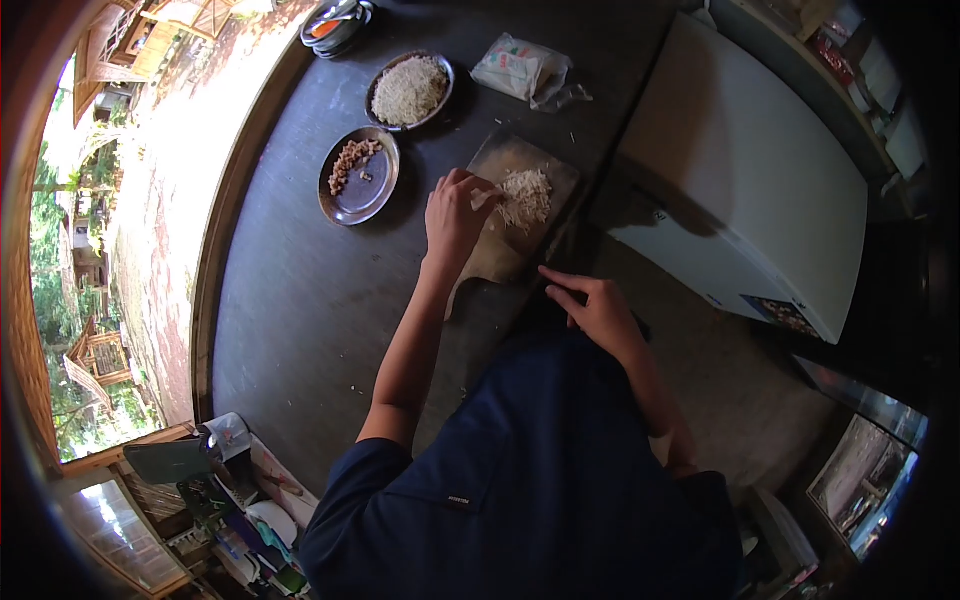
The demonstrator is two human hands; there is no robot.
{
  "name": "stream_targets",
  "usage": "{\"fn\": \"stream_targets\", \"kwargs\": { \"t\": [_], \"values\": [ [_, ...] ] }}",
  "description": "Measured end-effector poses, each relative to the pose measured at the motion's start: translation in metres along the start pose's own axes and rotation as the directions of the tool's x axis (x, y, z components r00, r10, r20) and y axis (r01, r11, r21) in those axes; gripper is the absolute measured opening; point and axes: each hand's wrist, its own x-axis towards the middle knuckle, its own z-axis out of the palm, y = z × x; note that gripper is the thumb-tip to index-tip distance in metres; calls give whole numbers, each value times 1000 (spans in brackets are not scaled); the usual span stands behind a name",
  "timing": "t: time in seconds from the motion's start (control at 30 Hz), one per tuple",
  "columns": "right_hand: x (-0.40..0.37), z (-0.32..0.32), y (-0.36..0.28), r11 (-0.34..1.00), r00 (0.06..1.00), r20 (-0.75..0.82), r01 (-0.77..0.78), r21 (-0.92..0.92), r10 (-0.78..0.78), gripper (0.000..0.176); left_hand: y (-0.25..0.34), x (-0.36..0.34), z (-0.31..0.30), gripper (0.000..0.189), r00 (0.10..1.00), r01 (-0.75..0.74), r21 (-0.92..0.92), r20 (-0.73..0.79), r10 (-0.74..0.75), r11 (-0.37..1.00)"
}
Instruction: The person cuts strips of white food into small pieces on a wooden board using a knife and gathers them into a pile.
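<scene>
A wooden cutting board point(505, 250) lies near the counter's edge, with a heap of pale shreds point(527, 198) on its far part. My left hand point(460, 213) is over the board's left side, fingers pinched at the edge of the heap; a whitish bit shows between the fingertips. My right hand point(600, 312) is held off the counter's edge near the board's close end. Its index finger and thumb stretch out, and nothing shows between them. Left of the board sits a dark plate point(365, 205) with small brown pieces point(352, 163).
Beyond that plate is a bowl point(450, 85) heaped with pale shreds point(410, 90). A plastic bag point(518, 68) with white contents lies at the back of the dark counter point(300, 280). Stacked bowls point(338, 35) stand at the far corner. To the right is a white chest-like appliance point(750, 150).
</scene>
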Motion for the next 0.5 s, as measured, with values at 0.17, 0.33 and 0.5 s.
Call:
{"fn": "stream_targets", "kwargs": {
  "t": [0.17,0.33,0.5],
  "values": [
    [1,-1,2,1000,1000,11,-9,16,9,38,-1,3,-1,21,994,63,-71,93,-56,996],
    [2,0,-4,1000,1000,4,-6,13,6,38,1,0,4,21,1000,-15,-82,4,16,997],
    [2,1,0,999,999,-16,47,18,-46,38,-1,-8,4,21,994,-88,-66,-71,83,994]
  ]
}}
